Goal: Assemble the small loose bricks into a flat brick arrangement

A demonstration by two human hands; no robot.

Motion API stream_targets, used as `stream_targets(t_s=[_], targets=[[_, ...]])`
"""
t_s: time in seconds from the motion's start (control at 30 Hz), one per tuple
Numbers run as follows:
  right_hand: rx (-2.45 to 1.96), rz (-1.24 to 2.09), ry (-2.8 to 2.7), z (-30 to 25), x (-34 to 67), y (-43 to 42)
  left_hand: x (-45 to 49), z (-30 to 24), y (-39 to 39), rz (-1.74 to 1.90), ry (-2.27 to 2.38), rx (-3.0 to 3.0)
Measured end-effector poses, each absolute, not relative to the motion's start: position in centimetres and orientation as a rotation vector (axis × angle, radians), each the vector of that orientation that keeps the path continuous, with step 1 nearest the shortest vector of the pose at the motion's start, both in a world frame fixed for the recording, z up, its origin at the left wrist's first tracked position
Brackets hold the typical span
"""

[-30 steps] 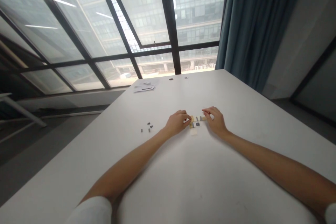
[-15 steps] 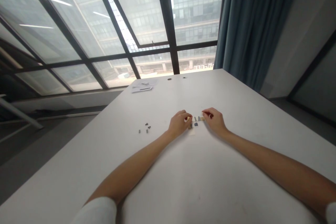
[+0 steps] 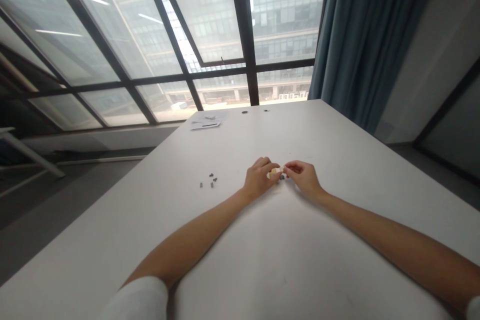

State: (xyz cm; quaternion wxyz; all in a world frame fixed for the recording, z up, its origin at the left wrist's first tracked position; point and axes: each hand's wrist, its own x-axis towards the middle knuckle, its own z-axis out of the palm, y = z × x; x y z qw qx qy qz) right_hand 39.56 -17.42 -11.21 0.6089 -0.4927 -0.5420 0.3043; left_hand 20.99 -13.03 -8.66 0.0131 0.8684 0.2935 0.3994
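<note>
On the white table both of my hands meet over a small tan and grey brick assembly. My left hand has its fingers curled and pinches the assembly's left end. My right hand is closed too, its fingertips pinching the right end. Most of the assembly is hidden between the fingers. Both forearms lie stretched across the table toward me.
Several small dark loose pieces lie on the table left of my hands. Papers and two small dark dots sit near the far edge. Large windows stand beyond the table, and a teal curtain hangs at the right.
My hands have drawn closer together. The brick assembly, spread out between them before, is now gathered and mostly covered by the fingertips.
</note>
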Motion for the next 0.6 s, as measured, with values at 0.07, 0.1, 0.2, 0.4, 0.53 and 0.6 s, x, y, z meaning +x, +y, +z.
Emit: stream_targets(t_s=[0.07,0.1,0.2,0.4,0.53,0.6], targets=[[-1.138,0.568,-1.394,-11.4,39.9,-17.5,20.8,-8.7,-12.9,1.261,0.897,2.707],[-1.131,0.475,-1.480,-11.4,40.2,-17.5,20.7,-8.7,-12.8,1.266,0.897,2.707],[-1.065,0.185,-1.716,-11.1,40.9,-17.6,20.5,-8.7,-12.6,1.261,0.891,2.704],[-0.989,-0.105,-1.849,-10.4,41.2,-17.7,20.3,-9.2,-12.3,1.264,0.813,2.685],[-0.983,-0.130,-1.865,-10.4,41.1,-17.8,20.3,-9.5,-11.9,1.246,0.758,2.679],[-0.998,-0.125,-1.867,-10.5,41.1,-17.8,20.3,-9.6,-11.7,1.231,0.738,2.670]])
